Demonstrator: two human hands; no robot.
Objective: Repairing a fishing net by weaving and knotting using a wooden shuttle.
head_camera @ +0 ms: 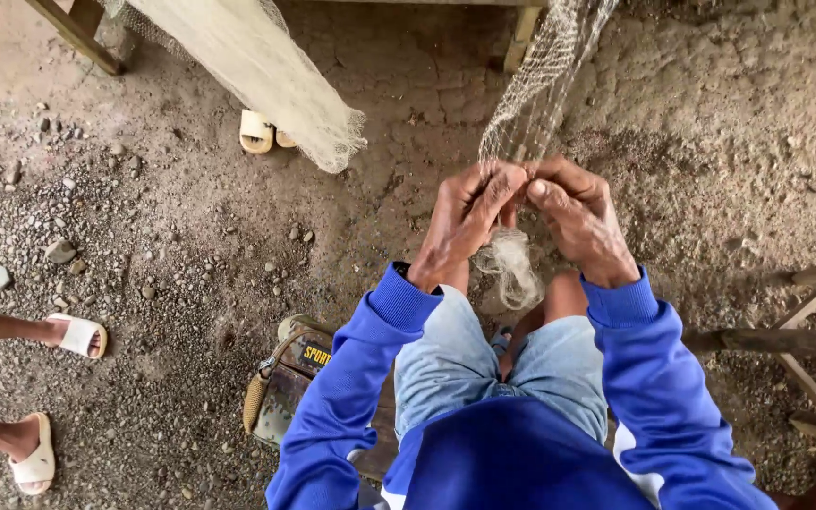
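Pale fishing net (531, 104) pinched between left hand (465, 222) and right hand (583, 222).

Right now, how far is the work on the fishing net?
Done: cannot tell; no finished part is marked. In hand: the left hand and right hand pinch the net together where it comes down from above, a loose bunch hanging below them. Left: the other net hangs untouched at the left.

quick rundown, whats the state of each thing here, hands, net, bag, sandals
left hand: closed, pinching the net
right hand: closed, pinching the net
fishing net: hanging, stretched up from the hands
camouflage bag: lying on the ground
white sandals: worn by another person
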